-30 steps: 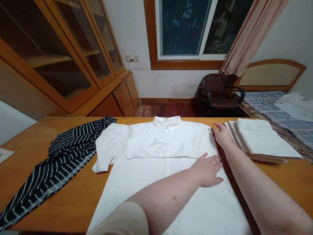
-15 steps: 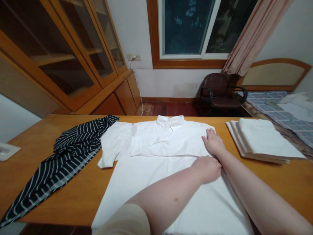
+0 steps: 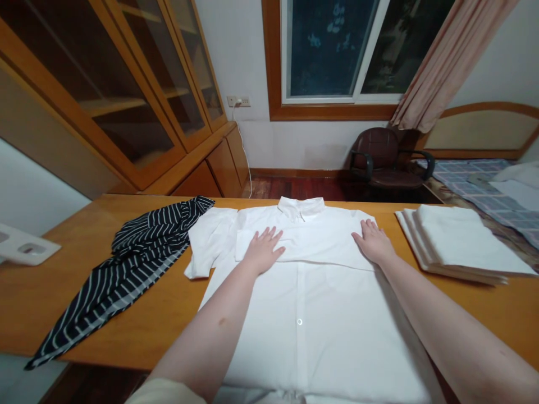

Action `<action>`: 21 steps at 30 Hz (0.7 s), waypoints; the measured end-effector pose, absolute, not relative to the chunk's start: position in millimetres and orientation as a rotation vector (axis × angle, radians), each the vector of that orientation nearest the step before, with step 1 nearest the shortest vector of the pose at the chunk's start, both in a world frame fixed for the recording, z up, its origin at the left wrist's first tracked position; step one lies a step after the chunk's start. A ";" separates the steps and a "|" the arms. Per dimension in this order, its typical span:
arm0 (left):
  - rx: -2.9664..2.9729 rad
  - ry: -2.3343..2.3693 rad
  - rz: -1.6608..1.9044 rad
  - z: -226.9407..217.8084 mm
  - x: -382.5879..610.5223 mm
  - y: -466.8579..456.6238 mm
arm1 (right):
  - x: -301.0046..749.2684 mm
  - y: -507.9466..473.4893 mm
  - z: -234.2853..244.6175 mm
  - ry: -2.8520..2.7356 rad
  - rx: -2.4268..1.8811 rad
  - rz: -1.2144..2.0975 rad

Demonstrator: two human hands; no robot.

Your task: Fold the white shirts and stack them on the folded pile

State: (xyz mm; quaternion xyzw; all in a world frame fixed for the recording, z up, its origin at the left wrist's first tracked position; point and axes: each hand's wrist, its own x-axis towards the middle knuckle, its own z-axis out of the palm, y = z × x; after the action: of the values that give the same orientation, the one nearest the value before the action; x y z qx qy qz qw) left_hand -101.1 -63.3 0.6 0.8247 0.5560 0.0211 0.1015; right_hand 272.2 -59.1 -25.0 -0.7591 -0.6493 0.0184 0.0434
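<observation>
A white button-up shirt (image 3: 328, 314) lies spread on the wooden table, its collar (image 3: 301, 207) toward the far edge. One sleeve (image 3: 315, 244) is folded across the chest; the other sleeve (image 3: 210, 235) sticks out to the left. My left hand (image 3: 265, 251) rests flat with fingers spread on the cuff end of the folded sleeve. On the shirt's right shoulder edge, where the sleeve folds over, lies my right hand (image 3: 373, 241), its fingers stretched out and touching the cloth. Neither hand grips anything.
Left of the shirt lies a crumpled black-and-white striped garment (image 3: 138, 252). A stack of folded white cloth (image 3: 458, 241) sits at the right on the table (image 3: 138, 342). A white plastic object (image 3: 29, 247) is at the left edge. Beyond stand a cabinet (image 3: 202, 151) and an armchair (image 3: 385, 157).
My left hand has moved from beside my right hand, leftward to the cuff of the folded sleeve, and its fingers have spread. The right hand stays at the shoulder. The view has shifted slightly.
</observation>
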 end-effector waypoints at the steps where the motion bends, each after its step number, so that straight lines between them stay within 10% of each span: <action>1: 2.373 1.779 0.063 0.2 -111.0 -61.1 | 272.2 -59.6 -24.3 -1.978 -2.328 0.061; 7: 1.923 2.432 0.203 3.5 -154.5 -44.8 | 274.2 -65.2 -20.0 -1.844 -2.383 0.062; 21: 1.713 2.369 0.426 13.4 -162.7 -31.6 | 281.6 -66.0 -26.7 -1.801 -2.427 0.125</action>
State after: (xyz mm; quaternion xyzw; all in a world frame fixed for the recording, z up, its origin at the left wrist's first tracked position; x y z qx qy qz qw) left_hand -162.7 -31.6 13.4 0.5773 0.7983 0.1437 0.0936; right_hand 281.6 -66.0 -26.7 -0.8010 -0.5944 0.0413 0.0585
